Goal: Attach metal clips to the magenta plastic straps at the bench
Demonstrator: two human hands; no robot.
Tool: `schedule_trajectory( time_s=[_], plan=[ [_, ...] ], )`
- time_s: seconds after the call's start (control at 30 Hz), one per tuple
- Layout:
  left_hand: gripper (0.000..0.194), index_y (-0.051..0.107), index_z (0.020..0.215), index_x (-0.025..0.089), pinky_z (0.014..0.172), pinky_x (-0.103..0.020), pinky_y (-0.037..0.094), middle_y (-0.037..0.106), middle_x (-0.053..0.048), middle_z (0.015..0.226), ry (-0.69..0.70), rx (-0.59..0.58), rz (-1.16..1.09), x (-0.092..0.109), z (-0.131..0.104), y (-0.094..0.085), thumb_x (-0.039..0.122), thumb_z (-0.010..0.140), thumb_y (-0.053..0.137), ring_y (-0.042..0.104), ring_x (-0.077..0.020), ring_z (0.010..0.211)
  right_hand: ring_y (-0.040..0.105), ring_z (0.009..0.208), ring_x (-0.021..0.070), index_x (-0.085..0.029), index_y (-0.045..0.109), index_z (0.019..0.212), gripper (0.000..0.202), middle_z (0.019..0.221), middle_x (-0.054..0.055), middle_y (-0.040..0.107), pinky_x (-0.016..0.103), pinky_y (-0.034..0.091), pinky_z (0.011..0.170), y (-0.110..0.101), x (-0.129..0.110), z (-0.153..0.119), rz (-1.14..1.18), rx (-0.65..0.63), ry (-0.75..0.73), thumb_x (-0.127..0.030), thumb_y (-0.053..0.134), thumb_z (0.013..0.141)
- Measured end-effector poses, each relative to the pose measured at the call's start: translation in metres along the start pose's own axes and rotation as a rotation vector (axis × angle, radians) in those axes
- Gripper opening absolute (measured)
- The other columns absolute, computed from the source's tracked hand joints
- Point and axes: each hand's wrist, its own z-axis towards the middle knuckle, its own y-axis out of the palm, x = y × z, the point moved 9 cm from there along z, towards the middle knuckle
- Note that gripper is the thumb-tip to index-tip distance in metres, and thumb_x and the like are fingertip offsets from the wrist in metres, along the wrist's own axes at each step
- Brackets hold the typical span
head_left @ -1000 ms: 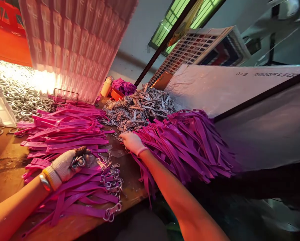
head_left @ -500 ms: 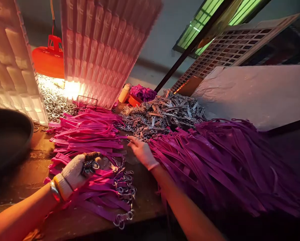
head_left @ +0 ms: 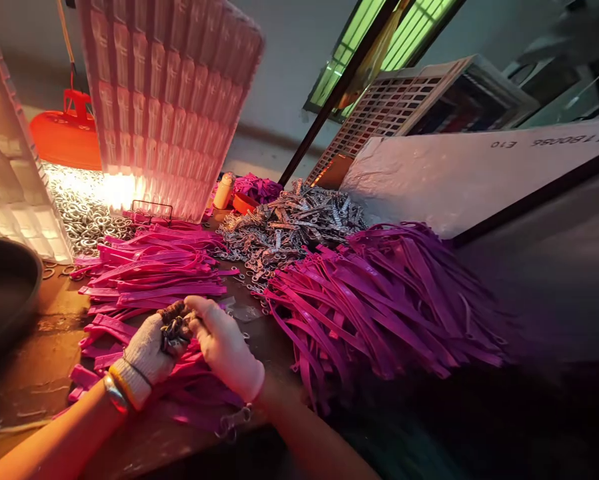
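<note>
My left hand (head_left: 147, 353), in a knitted glove with a metal bangle at the wrist, is closed around several small metal rings (head_left: 173, 337). Against its fingertips press the fingers of my right hand (head_left: 229, 347), which wears a thin white glove. Whatever the right fingers pinch is hidden. Beneath both hands lie pink straps (head_left: 152, 263) in rows. Metal clasps with rings (head_left: 235, 421) show at the straps' ends near the table's front edge. To the right of my hands spreads a heap of loose purple straps (head_left: 364, 307).
Behind the straps rises a heap of metal clasps (head_left: 304, 223). A red lamp (head_left: 64, 137) lights a pile of rings (head_left: 87, 213) between two upright plastic panels (head_left: 164, 100). A dark round pan (head_left: 7, 293) stands left. A white board (head_left: 419, 177) leans at right.
My right hand has come left and toward me, from the strap ends by the clasps to my left hand's fingertips. The left hand keeps its rings. The view has shifted right.
</note>
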Motion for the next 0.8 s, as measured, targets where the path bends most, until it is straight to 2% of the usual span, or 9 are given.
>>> schedule_trajectory(
  time_s=[0.1, 0.23, 0.3, 0.4, 0.5, 0.6, 0.7, 0.8],
  plan=[
    [0.016, 0.066, 0.1, 0.013, 0.035, -0.013, 0.033, 0.069, -0.005, 0.076, 0.072, -0.015, 0.149, 0.002, 0.001, 0.002, 0.022, 0.087, 0.068, 0.053, -0.0069, 0.045, 0.062, 0.087, 0.0144, -0.02, 0.059, 0.127, 0.036, 0.099, 0.002, 0.066, 0.026, 0.052, 0.082, -0.001, 0.035, -0.002, 0.31, 0.053, 0.316, -0.025, 0.053, 0.093],
    [0.027, 0.07, 0.094, 0.012, 0.041, -0.015, 0.035, 0.067, -0.004, 0.073, 0.218, -0.067, 0.535, 0.006, -0.005, 0.004, 0.03, 0.078, 0.08, 0.048, -0.0059, 0.046, 0.062, 0.093, 0.0154, -0.018, 0.06, 0.127, 0.04, 0.103, 0.004, 0.065, 0.028, 0.052, 0.087, 0.007, 0.048, -0.007, 0.443, 0.002, 0.475, -0.029, 0.057, 0.088],
    [0.03, 0.07, 0.092, 0.012, 0.042, -0.017, 0.036, 0.064, -0.003, 0.068, 0.294, -0.063, 0.635, 0.011, -0.007, 0.002, 0.035, 0.077, 0.081, 0.048, -0.0072, 0.047, 0.063, 0.094, 0.0163, -0.018, 0.059, 0.129, 0.041, 0.107, 0.005, 0.066, 0.029, 0.052, 0.089, 0.01, 0.05, -0.009, 0.441, -0.011, 0.495, -0.03, 0.055, 0.09],
    [0.031, 0.068, 0.09, 0.014, 0.043, -0.019, 0.036, 0.059, 0.0, 0.061, 0.371, -0.044, 0.772, 0.018, -0.008, 0.001, 0.044, 0.084, 0.073, 0.048, -0.0093, 0.046, 0.064, 0.102, 0.0184, -0.018, 0.059, 0.13, 0.04, 0.114, 0.007, 0.069, 0.033, 0.05, 0.097, 0.009, 0.051, -0.012, 0.311, 0.011, 0.446, -0.028, 0.052, 0.091],
    [0.031, 0.066, 0.093, 0.016, 0.042, -0.02, 0.035, 0.058, 0.002, 0.061, 0.368, -0.035, 0.809, 0.019, -0.008, 0.002, 0.046, 0.087, 0.069, 0.047, -0.0095, 0.045, 0.064, 0.108, 0.02, -0.018, 0.059, 0.131, 0.039, 0.12, 0.01, 0.069, 0.035, 0.048, 0.102, 0.007, 0.049, -0.014, 0.16, 0.014, 0.366, -0.024, 0.051, 0.093],
    [0.033, 0.063, 0.088, 0.016, 0.044, -0.02, 0.037, 0.057, 0.002, 0.063, 0.363, -0.049, 0.807, 0.017, -0.011, 0.008, 0.048, 0.084, 0.072, 0.047, -0.0084, 0.047, 0.064, 0.113, 0.0203, -0.017, 0.06, 0.129, 0.036, 0.123, 0.012, 0.069, 0.033, 0.048, 0.101, 0.008, 0.045, -0.014, 0.079, -0.036, 0.305, -0.022, 0.046, 0.096],
    [0.036, 0.06, 0.083, 0.016, 0.043, -0.02, 0.037, 0.055, 0.003, 0.063, 0.354, -0.09, 0.832, 0.013, -0.014, 0.012, 0.051, 0.085, 0.07, 0.045, -0.0082, 0.047, 0.066, 0.106, 0.0192, -0.017, 0.064, 0.12, 0.03, 0.116, 0.01, 0.072, 0.029, 0.048, 0.094, 0.011, 0.039, -0.012, 0.002, -0.14, 0.288, -0.021, 0.044, 0.099],
    [0.036, 0.06, 0.086, 0.017, 0.042, -0.02, 0.035, 0.053, 0.004, 0.061, 0.302, -0.135, 0.893, 0.008, -0.013, 0.011, 0.052, 0.086, 0.069, 0.043, -0.0085, 0.045, 0.067, 0.088, 0.0171, -0.02, 0.068, 0.107, 0.025, 0.1, 0.006, 0.075, 0.026, 0.043, 0.077, 0.011, 0.04, -0.014, -0.169, -0.28, 0.365, -0.023, 0.045, 0.101]
  ],
)
